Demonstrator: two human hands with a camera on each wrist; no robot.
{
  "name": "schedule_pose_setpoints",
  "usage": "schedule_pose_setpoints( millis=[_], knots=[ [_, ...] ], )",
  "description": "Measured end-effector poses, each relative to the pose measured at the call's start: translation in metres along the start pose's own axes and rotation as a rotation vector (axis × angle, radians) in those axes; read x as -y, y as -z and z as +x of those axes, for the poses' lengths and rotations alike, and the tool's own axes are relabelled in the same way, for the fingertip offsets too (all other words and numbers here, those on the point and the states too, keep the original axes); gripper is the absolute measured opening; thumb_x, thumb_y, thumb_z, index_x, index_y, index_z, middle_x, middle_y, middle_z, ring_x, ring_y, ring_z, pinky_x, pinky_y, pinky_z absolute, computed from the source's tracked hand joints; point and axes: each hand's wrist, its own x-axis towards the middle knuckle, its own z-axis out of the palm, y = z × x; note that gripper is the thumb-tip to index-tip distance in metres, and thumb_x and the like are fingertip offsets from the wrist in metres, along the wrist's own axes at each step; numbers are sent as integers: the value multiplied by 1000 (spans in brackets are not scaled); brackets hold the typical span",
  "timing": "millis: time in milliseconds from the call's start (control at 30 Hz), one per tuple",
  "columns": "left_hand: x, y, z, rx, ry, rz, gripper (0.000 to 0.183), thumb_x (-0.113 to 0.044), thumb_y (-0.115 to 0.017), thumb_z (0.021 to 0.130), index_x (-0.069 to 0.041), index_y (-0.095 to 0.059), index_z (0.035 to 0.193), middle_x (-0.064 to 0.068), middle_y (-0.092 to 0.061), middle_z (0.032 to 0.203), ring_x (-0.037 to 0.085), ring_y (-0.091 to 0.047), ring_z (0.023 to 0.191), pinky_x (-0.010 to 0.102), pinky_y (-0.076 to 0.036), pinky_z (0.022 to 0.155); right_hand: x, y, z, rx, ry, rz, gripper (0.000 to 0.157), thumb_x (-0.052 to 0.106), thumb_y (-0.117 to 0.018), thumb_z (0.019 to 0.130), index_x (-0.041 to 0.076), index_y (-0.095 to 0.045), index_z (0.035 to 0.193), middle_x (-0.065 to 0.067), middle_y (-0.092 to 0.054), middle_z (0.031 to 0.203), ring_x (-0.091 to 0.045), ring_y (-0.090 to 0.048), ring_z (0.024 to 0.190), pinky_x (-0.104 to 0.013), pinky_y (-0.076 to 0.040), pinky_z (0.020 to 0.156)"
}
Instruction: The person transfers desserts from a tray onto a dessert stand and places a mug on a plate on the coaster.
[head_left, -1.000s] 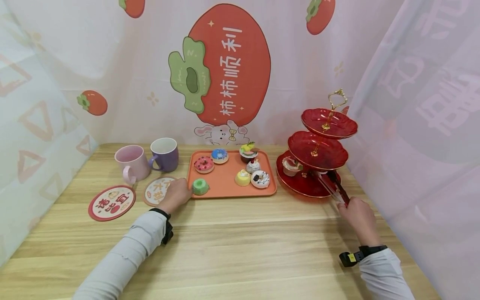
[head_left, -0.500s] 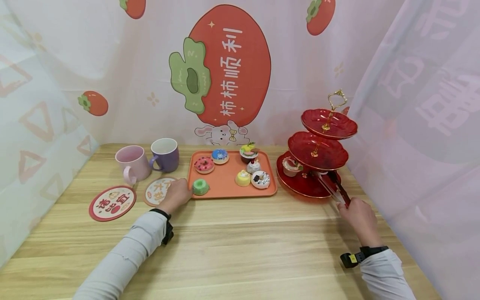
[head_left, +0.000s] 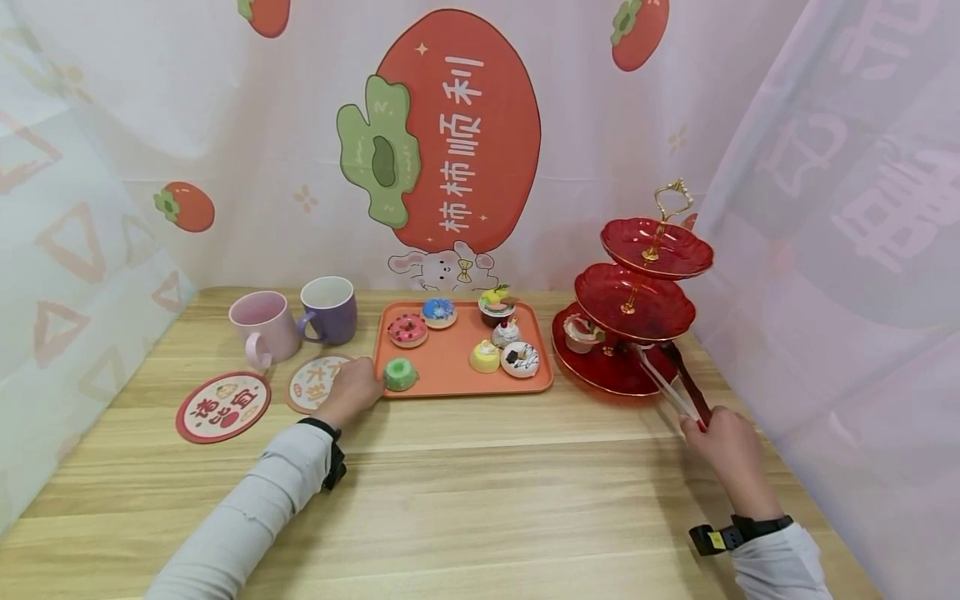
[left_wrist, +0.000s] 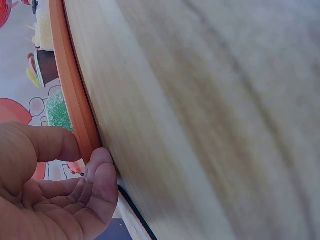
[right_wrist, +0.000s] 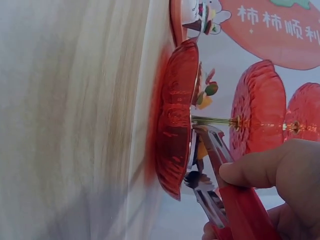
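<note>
My left hand pinches the near left corner of the orange tray between thumb and fingers. A green ring-shaped cake lies just inside that corner. In my right hand are red-handled metal tongs, their arms spread apart. The tips reach over the bottom plate of a red three-tier cake stand, under its middle plate. A yellow and dark piece shows between the tong arms in the right wrist view; the head view hides it. A cupcake sits at the bottom plate's left.
The tray also holds a pink donut, a blue donut, a white donut, a yellow cake and other treats. Left of it stand a pink mug and a purple mug, with two round coasters in front.
The tong arms have spread wider, and my right hand has shifted slightly right and toward me. My left hand stays on the tray corner.
</note>
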Motion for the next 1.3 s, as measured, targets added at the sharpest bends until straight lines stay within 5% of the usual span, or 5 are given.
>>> schedule_pose_setpoints(
  millis=[800, 1300],
  knots=[
    [3, -2, 3, 15, 25, -21, 15, -5, -54, 86, -1, -52, 72, 9, -49, 66, 23, -45, 59, 33, -37, 54, 31, 9, -42, 39, 41, -42, 36, 32, -59, 87, 5, -44, 67, -5, -39, 57, -23, -39, 51, -34, -29, 44],
    [3, -1, 3, 19, 26, -34, 17, -6, -55, 86, -2, -51, 69, 8, -48, 64, 22, -44, 58, 33, -37, 54, 58, -11, -29, 49, 101, 18, 31, 28, -63, 85, 3, -48, 74, -3, -37, 58, -21, -39, 53, -33, -28, 47]
  ],
)
